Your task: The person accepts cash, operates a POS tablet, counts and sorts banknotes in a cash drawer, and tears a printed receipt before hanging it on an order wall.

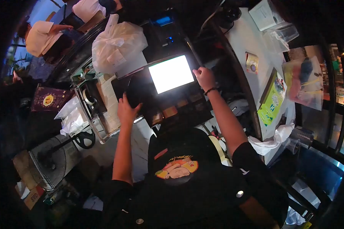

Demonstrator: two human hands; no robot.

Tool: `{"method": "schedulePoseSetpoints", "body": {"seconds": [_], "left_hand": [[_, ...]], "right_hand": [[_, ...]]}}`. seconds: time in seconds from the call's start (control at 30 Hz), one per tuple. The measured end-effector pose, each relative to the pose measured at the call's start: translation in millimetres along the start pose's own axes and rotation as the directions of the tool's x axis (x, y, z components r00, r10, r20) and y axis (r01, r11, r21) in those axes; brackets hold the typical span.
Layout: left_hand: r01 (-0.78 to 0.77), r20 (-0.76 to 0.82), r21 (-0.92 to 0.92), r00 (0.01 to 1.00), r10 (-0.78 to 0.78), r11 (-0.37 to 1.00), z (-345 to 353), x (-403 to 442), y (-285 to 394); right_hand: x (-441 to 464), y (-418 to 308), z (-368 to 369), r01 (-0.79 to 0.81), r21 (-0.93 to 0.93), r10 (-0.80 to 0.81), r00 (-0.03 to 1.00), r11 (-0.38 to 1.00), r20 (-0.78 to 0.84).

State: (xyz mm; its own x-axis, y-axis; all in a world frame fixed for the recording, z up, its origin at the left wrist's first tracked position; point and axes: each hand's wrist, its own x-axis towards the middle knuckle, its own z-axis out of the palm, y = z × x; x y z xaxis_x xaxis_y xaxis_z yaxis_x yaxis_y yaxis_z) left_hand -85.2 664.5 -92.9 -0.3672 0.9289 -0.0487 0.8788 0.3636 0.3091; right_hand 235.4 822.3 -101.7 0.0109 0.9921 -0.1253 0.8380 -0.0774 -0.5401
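A bright white screen (171,74) glows in the upper middle, with dark surfaces around it. My right hand (205,79) is just right of the screen, its fingers curled at the screen's right side; what they hold, if anything, is too dark to make out. Lower left of the screen, my left hand (127,110) has its thumb and fingers spread over a dark surface, with nothing visible between them. A full, tied translucent plastic bag (118,47) sits beyond the left hand.
On the right, a white counter (252,82) bears a green box (272,100) and a crumpled white cloth (273,139). A fan (47,162) stands lower left, near a tape roll (88,96). Two people (40,38) are at the upper left.
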Motion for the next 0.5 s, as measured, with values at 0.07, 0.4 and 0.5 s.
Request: {"method": "schedulePoseSetpoints", "body": {"seconds": [0.07,0.4,0.5], "left_hand": [[-0.097,-0.001,-0.026,0.995,0.097,0.995,-5,3,-5],[-0.09,0.09,-0.019,0.992,0.091,0.996,-23,11,-2],[-0.057,0.079,0.044,0.995,0.054,0.997,-20,12,3]], "right_hand": [[2,1,1,0.004,-0.007,-0.004,0.999,1.0,0.031],[-13,8,-9,0.057,0.225,-0.077,0.994,0.973,0.081],[-20,18,-4,0.157,0.213,-0.162,0.987,0.965,0.007]]}}
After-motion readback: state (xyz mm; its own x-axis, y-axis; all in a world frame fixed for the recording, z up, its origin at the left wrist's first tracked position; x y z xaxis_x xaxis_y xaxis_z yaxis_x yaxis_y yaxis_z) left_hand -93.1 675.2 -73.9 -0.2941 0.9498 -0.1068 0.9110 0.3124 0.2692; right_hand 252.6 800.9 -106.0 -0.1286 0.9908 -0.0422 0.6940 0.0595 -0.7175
